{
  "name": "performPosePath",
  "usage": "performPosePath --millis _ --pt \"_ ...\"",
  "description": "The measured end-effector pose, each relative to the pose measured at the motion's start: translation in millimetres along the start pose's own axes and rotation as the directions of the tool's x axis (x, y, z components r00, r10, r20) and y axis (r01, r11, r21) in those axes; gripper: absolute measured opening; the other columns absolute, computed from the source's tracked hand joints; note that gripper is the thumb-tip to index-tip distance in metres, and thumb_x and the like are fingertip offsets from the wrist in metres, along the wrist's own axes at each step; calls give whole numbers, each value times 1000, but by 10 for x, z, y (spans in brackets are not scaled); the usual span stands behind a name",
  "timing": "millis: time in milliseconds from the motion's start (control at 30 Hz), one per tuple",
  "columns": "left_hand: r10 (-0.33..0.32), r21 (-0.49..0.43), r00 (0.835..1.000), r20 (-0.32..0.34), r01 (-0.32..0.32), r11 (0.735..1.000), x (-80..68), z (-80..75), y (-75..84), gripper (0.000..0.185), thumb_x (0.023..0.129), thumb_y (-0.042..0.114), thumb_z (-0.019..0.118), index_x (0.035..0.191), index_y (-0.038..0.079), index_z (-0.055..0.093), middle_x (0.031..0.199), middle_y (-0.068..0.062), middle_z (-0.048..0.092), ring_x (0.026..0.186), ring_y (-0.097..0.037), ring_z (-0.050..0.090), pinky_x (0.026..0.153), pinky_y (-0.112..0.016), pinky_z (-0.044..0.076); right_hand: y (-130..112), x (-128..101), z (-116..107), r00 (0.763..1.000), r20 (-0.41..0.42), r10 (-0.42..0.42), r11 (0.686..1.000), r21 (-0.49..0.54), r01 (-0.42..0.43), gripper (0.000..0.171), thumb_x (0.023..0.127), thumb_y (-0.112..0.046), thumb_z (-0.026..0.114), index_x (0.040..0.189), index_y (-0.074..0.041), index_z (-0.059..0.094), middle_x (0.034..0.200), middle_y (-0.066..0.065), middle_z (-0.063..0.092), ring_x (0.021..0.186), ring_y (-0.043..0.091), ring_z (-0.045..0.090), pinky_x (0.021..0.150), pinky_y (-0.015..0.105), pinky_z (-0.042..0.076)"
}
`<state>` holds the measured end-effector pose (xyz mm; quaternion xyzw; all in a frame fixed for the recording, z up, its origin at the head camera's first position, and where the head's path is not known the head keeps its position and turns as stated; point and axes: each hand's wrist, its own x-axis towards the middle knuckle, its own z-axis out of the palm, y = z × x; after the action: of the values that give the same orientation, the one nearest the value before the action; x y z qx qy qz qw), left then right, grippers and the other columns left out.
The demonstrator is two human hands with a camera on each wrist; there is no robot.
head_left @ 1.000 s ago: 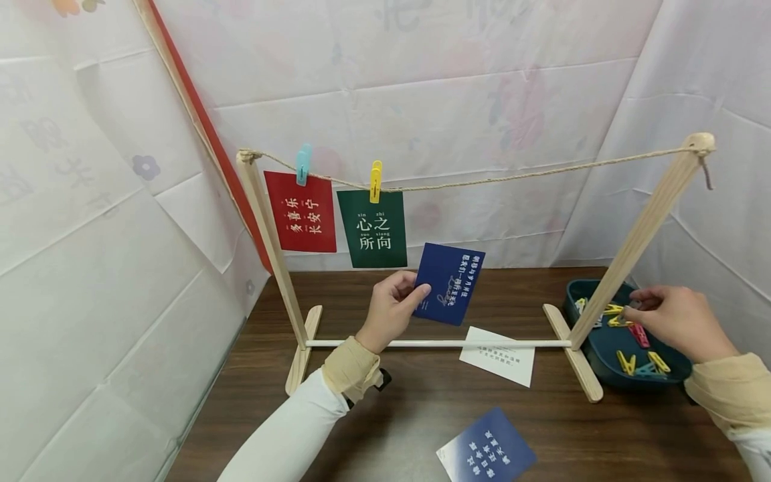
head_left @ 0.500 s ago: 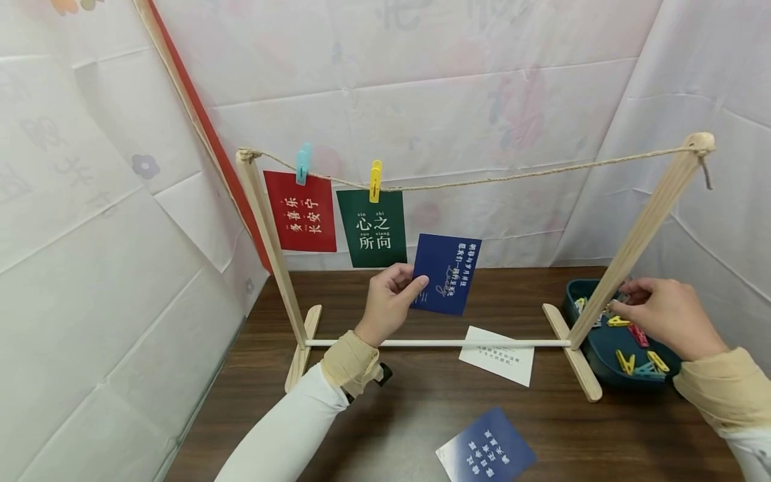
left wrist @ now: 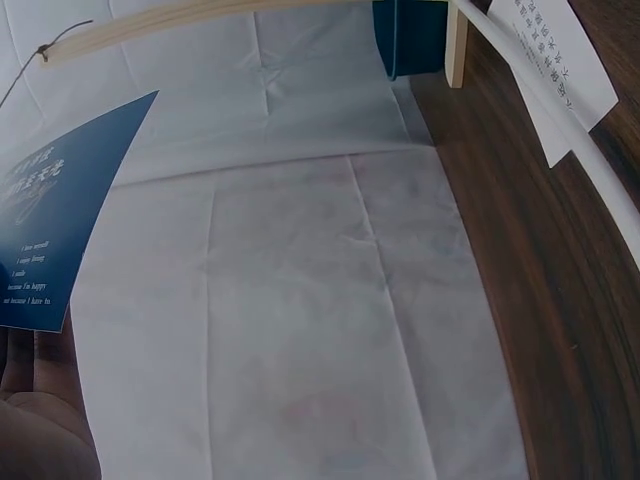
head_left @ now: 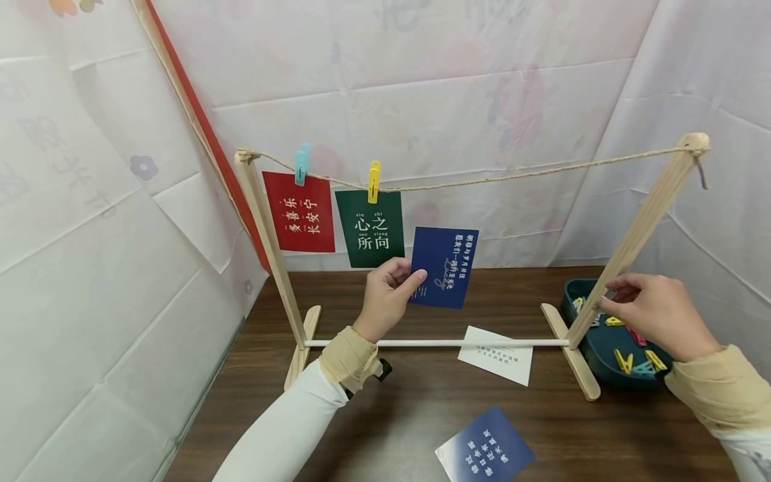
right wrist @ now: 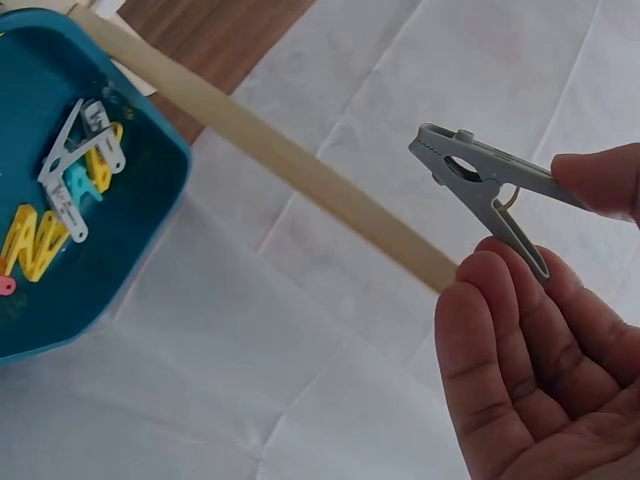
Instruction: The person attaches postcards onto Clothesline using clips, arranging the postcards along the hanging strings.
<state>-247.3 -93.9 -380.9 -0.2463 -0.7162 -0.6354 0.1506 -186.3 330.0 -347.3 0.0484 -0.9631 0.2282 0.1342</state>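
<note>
My left hand [head_left: 385, 298] pinches a dark blue card [head_left: 442, 261] with white writing by its lower left side, thumb across the front. The card is held up below the rope [head_left: 512, 177], right of a green card [head_left: 373, 254]. In the right wrist view, a grey clothespin [right wrist: 480, 195] sits between the thumb and fingertips of my right hand [right wrist: 545, 370], its nose tips together. The head view has this hand by the right post, in front of the teal tray [head_left: 638, 378]. A yellow clothespin [head_left: 374, 182] holds the green card on the rope; a light blue clothespin [head_left: 302, 164] holds a red card [head_left: 299, 237].
Several loose clothespins, including yellow ones [head_left: 624, 361], lie in the tray. A white card [head_left: 500, 368] lies under the white rod [head_left: 421, 343], and a blue-and-white card [head_left: 484, 448] lies nearer. Wooden posts [head_left: 641, 231] bear the rope at both ends.
My right hand has moved up and left from over the tray toward the right post. My left hand has raised the blue card slightly and turned it more upright.
</note>
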Motion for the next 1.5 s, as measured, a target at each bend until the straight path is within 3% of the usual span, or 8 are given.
performPosePath --millis 367,667,967,1300,1500 --pt "41 -48 999 -11 -42 998 67 -14 45 16 103 2 72 116 -8 72 106 -29 79 77 -7 65 67 -19 53 -183 -18 -43 998 -29 -50 998 22 51 33 90 -16 86 109 9 77 89 18 79 72 8 65 54 24 51" --pt "54 -42 998 -15 -54 998 110 -22 79 15 103 2 71 114 -8 71 107 -28 79 81 -3 71 71 -18 57 -338 -4 -76 989 -89 -118 992 28 121 30 89 -15 88 110 4 79 87 11 79 70 -14 55 58 20 50" --pt "60 -50 998 -29 -61 997 152 -31 123 15 103 2 72 113 -9 71 107 -29 79 80 -4 70 71 -19 56 -517 48 -68 977 -133 -166 984 49 174 29 87 -11 89 109 5 79 88 14 79 71 -17 55 61 9 46" --pt "60 -39 998 -30 -61 997 200 -37 176 15 103 3 71 113 -8 71 106 -28 79 78 -5 67 68 -19 54 -698 120 -98 949 -175 -261 963 16 268 27 85 -6 91 107 5 79 86 14 80 70 -9 62 58 11 46" --pt "81 -42 996 -41 -83 996 228 -34 197 14 104 2 71 111 -9 71 104 -29 79 75 -4 64 65 -19 50 -797 170 -128 933 -202 -297 951 30 309 25 85 -2 90 107 5 79 85 13 80 70 -9 61 62 5 44"
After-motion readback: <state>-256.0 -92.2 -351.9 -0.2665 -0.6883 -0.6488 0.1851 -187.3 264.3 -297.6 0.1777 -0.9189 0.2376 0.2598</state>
